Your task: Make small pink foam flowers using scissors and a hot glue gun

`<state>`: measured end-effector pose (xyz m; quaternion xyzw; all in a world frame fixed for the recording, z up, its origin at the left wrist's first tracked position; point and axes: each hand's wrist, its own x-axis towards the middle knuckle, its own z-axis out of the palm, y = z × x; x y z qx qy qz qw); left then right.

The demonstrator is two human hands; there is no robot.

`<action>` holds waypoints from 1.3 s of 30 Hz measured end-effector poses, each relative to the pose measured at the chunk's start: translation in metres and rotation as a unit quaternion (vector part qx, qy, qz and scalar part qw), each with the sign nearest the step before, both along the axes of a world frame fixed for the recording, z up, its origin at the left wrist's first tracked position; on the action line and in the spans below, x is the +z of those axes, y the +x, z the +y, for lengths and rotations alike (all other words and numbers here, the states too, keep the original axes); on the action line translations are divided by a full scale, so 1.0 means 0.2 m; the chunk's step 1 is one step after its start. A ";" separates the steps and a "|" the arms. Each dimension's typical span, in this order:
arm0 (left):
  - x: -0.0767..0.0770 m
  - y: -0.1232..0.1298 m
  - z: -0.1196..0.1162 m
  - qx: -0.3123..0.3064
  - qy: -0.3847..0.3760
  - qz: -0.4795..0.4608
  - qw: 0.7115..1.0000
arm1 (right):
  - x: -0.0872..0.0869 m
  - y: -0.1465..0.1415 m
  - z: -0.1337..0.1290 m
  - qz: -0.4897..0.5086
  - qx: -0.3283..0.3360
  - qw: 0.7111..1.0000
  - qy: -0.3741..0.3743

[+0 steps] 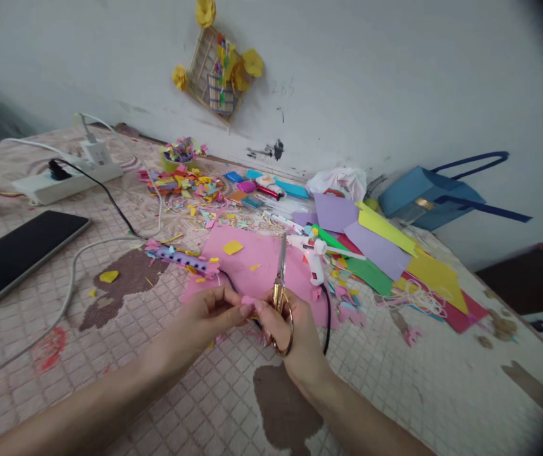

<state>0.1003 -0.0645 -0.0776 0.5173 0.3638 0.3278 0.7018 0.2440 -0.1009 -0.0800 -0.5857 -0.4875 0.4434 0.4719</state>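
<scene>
Between the fingertips of my left hand (217, 311) is a small pink paper piece (249, 300). My right hand (295, 329) has its fingers in the gold handles of a pair of scissors (281, 272), whose blades point away from me, and its thumb and fingertips meet the same paper piece. Both hands are over the near edge of a pink paper sheet (219, 244). A white glue gun (315, 263) rests on the sheet just beyond my right hand. A purple dotted strip with paper bits (183, 258) lies left of the sheet.
A phone (24, 253) and a white power strip (69, 180) are at left, with cables across the cloth. Paper scraps (186, 187) lie heaped behind. Coloured sheets (380, 247) and a blue bag (430, 196) are at right. A glue gun cord (327, 320) runs beside my right hand.
</scene>
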 end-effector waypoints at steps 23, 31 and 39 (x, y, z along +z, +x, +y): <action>0.01 -0.01 0.01 0.020 0.002 -0.006 1.000 | -0.02 0.02 -0.01 0.068 -0.024 0.997 0.030; 0.02 -0.05 0.02 -0.104 -0.003 0.029 0.994 | 0.08 0.16 0.03 0.005 0.090 0.996 -0.017; 0.04 -0.05 0.03 -0.103 0.032 0.073 0.992 | 0.12 0.15 0.01 -0.042 0.113 0.992 -0.027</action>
